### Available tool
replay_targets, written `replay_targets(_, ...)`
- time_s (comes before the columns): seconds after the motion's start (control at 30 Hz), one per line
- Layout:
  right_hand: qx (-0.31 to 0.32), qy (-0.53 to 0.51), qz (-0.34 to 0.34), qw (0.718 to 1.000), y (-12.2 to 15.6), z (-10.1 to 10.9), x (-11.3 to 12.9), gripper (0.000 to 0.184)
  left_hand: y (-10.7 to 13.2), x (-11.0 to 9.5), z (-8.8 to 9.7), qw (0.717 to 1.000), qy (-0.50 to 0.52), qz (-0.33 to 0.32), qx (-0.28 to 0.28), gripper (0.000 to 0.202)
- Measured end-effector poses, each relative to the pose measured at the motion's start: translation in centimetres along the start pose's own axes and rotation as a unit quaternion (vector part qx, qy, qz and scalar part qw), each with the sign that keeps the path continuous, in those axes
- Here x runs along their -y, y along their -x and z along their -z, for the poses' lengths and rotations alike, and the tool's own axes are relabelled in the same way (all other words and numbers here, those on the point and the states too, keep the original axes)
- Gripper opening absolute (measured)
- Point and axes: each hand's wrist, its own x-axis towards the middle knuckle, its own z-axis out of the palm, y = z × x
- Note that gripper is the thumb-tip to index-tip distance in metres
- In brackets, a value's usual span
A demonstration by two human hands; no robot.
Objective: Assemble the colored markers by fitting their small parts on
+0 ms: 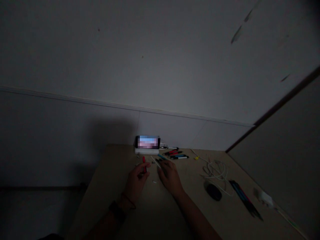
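Pinching a red marker point(144, 165) upright, the left hand point(136, 183) sits curled around it above a tan table point(155, 213). Just beside it the right hand point(170, 176) lies low, fingers reaching over a thin dark pen point(158, 162), its grip too dim to tell. Farther off, more marker pens point(175, 155) lie by a phone point(147, 142) on a white block point(146, 151), with a white cable point(215, 170) to the right

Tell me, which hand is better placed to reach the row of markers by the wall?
Probably the right hand: it lies nearer the markers, while the left hand is holding a red marker.
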Motion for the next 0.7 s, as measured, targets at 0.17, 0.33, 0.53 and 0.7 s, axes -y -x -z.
replay_targets(0.17,0.008,-0.005,0.010,1.000,-0.1,0.1,0.1,0.029,0.0,0.1,0.0,1.000,0.007,0.010,-0.004,0.036)
replay_targets(0.33,0.023,-0.007,0.024,0.999,-0.2,0.3,0.4,0.029,-0.1,0.2,0.1,1.000,0.017,0.014,-0.004,0.038)
replay_targets(0.53,-0.039,-0.055,0.002,0.998,-0.2,0.5,0.9,0.025,0.1,0.0,0.2,1.000,0.013,0.005,0.004,0.039)
replay_targets(0.7,-0.078,-0.165,-0.028,0.983,0.0,0.7,1.6,0.025,0.1,-0.1,0.2,1.000,-0.002,-0.008,0.004,0.035)
